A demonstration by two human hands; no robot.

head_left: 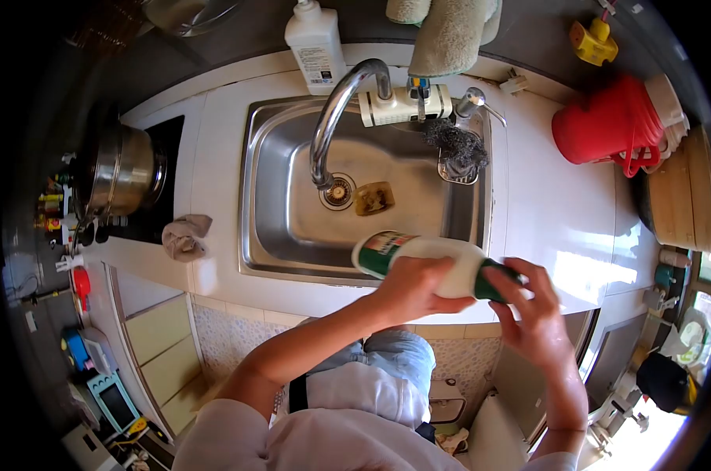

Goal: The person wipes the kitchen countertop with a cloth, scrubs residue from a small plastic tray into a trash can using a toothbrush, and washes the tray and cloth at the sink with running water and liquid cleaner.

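Over the sink's front edge lies a white bottle [457, 275] with a green label, held nearly sideways. My left hand [414, 290] is wrapped around the middle of its body. At the bottle's right end, the fingers of my right hand [532, 314] are closed on the dark green cap [493, 281]. Below the bottle in this view is the steel sink [281, 228]. A small brownish, translucent dish [373, 198] rests on the sink floor beside the drain [337, 191].
A curved faucet [324, 125] arches over the sink. Dark steel wool [456, 147] sits in a holder at its right corner. A white pump bottle [315, 47] stands behind. To the left are a crumpled cloth [186, 238] and a pot [124, 169]; a red bucket [607, 122] is right.
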